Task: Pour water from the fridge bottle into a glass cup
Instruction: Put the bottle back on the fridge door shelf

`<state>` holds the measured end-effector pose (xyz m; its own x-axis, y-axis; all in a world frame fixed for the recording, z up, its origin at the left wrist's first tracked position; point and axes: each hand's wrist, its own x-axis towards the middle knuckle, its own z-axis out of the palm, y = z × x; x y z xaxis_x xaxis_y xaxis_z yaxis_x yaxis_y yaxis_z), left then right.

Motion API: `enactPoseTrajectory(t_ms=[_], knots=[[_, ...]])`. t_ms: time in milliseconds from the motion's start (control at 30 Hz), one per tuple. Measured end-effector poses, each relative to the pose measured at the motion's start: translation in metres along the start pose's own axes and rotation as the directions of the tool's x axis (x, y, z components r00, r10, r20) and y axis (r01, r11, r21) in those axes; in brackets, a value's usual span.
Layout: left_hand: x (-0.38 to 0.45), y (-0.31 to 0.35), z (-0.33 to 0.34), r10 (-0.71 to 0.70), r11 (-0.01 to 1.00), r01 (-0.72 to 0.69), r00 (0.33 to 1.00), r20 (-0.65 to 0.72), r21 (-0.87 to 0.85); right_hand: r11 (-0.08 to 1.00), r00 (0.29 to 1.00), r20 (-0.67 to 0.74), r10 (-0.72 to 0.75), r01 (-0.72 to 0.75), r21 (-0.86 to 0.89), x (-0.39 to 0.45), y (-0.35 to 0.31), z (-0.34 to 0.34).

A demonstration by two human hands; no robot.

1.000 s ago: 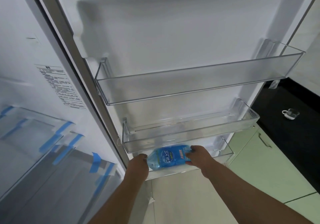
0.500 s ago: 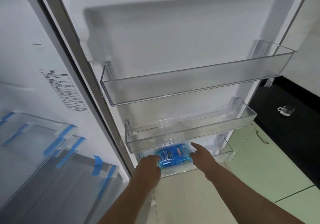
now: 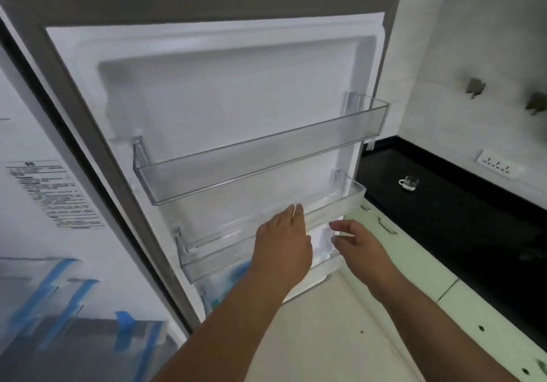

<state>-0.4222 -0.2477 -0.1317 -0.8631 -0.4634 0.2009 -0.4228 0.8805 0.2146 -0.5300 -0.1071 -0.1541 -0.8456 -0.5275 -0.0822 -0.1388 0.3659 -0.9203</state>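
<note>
Two bare forearms are reaching in from the bottom edge toward the open fridge door (image 3: pixel 231 109). The left hand (image 3: pixel 282 242) is hovering with its fingers straight and together, holding nothing, its fingertips lying over the rim of the middle door shelf (image 3: pixel 349 201). The right hand (image 3: pixel 359 242) is hanging just beside it, fingers loosely bent and apart, also holding nothing. Below the left wrist, the fridge bottle (image 3: pixel 233 278) is showing only as a blurred blue patch lying in the lowest door shelf (image 3: pixel 322 269), mostly hidden behind the forearm and the clear plastic; neither hand is touching it. Pale floor (image 3: pixel 325 337) is spreading beneath the arms. To the left, clear fridge drawers (image 3: pixel 59 307) taped with blue strips are sitting inside the cabinet, and a printed label (image 3: pixel 53 195) is sticking to the inner wall above them. Higher on the door, the top door shelf (image 3: pixel 266 159) is standing clear and transparent. To the right, light green cabinet fronts (image 3: pixel 429 269) are running under a black tabletop (image 3: pixel 473 228), and the glass cup (image 3: pixel 409 182) is sitting upright on it, well apart from both hands. Beyond it, a white tiled wall (image 3: pixel 429 71) is carrying a socket strip (image 3: pixel 498 167) and two grey hooks (image 3: pixel 475 87).
</note>
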Motion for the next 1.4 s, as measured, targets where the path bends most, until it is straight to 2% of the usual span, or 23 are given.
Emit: enactPoseTrajectory(t_ms=[67, 133, 200, 433, 633, 833, 933, 1000, 1067, 1133, 1200, 1267, 1333, 1400], knots=[[-0.002, -0.003, 0.018, 0.015, 0.996, -0.014, 1.0, -0.013, 0.086, 1.0, 1.0, -0.027, -0.004, 0.003, -0.03, -0.01, -0.008, -0.013], [-0.006, -0.007, 0.034, 0.077, 0.986, -0.058, 0.99, -0.121, 0.156, 0.998, 0.998, -0.056, -0.014, 0.011, -0.055, -0.021, -0.014, -0.024], [-0.005, -0.01, 0.043, 0.095, 0.986, -0.062, 0.971, -0.221, 0.154, 0.997, 0.996, -0.086, -0.03, 0.024, -0.072, -0.029, -0.018, -0.034], [-0.03, -0.011, 0.04, 0.167, 0.971, -0.108, 0.946, -0.279, 0.215, 0.995, 0.985, -0.16, -0.067, 0.055, -0.082, -0.058, -0.029, -0.076], [-0.078, 0.002, 0.032, 0.103, 0.983, -0.046, 0.938, -0.33, 0.177, 0.991, 0.982, -0.139, -0.129, 0.125, -0.036, -0.082, -0.037, -0.115], [-0.143, 0.008, 0.028, -0.018, 0.99, 0.064, 0.939, -0.344, 0.124, 0.975, 0.976, -0.002, -0.219, 0.219, -0.042, -0.113, -0.029, -0.152], [-0.18, 0.01, 0.023, -0.102, 0.992, 0.123, 0.939, -0.329, 0.043, 0.97, 0.972, 0.029, -0.233, 0.235, -0.065, -0.128, -0.022, -0.167], [-0.207, 0.013, 0.014, -0.209, 0.977, 0.21, 0.93, -0.301, -0.028, 0.961, 0.962, 0.061, -0.267, 0.271, -0.059, -0.139, -0.02, -0.175], [-0.231, 0.016, 0.002, -0.342, 0.939, 0.324, 0.902, -0.262, -0.112, 0.935, 0.923, 0.179, -0.342, 0.353, -0.038, -0.159, -0.025, -0.18], [-0.254, 0.022, -0.015, -0.434, 0.894, 0.397, 0.882, -0.184, -0.208, 0.889, 0.853, 0.321, -0.412, 0.453, -0.063, -0.183, -0.033, -0.179], [-0.278, 0.035, -0.034, -0.482, 0.851, 0.421, 0.864, -0.147, -0.314, 0.856, 0.812, 0.406, -0.42, 0.503, -0.119, -0.207, -0.038, -0.17], [-0.304, 0.055, -0.055, -0.538, 0.796, 0.433, 0.826, -0.166, -0.424, 0.84, 0.784, 0.456, -0.42, 0.526, -0.132, -0.23, -0.041, -0.156], [-0.33, 0.075, -0.073, -0.552, 0.762, 0.38, 0.805, -0.219, -0.525, 0.795, 0.742, 0.477, -0.471, 0.592, -0.135, -0.252, -0.046, -0.141], [-0.355, 0.089, -0.086, -0.526, 0.739, 0.305, 0.818, -0.233, -0.6, 0.758, 0.695, 0.487, -0.53, 0.645, -0.095, -0.272, -0.051, -0.126]])
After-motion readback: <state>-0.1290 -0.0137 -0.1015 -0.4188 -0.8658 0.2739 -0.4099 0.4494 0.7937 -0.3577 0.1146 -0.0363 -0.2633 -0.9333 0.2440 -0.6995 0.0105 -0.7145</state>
